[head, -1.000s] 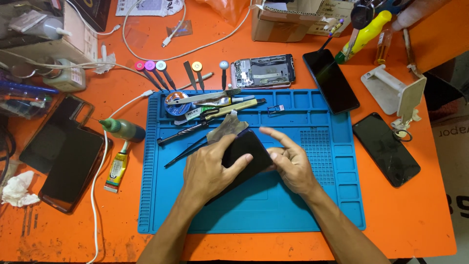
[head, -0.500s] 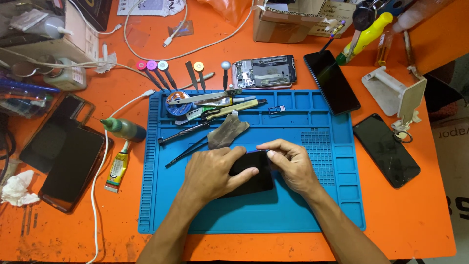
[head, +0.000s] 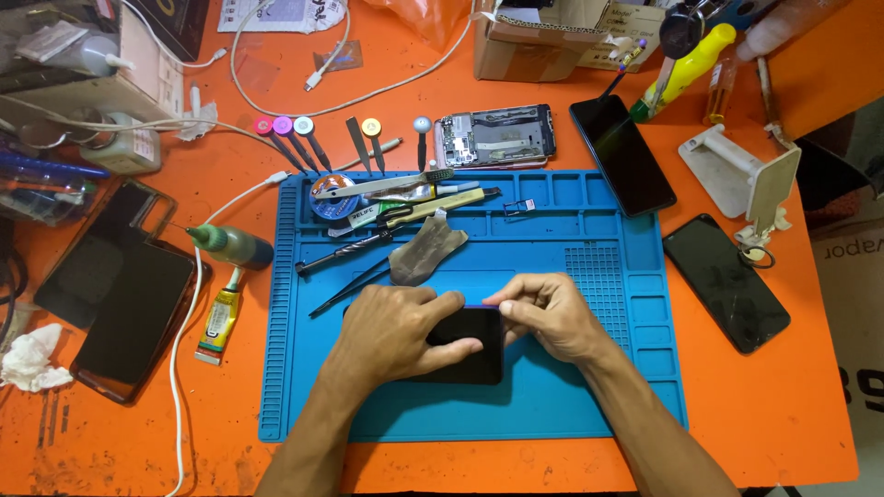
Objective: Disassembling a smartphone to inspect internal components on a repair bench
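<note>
Black phone (head: 465, 354) lies flat mid blue mat (head: 599, 405), long axis roughly 9-to-3, left hand (head: 391, 331) pressed over it, right hand (head: 543, 313) pinching its 1 o'clock corner.

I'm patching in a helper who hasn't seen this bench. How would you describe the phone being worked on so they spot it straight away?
Find the blue mat in the middle of the orange table. Near its centre lies a black phone, partly covered by the left hand and pinched at its top edge by the right hand. It is the only phone on the mat; every other phone lies out on the orange surface.
</note>
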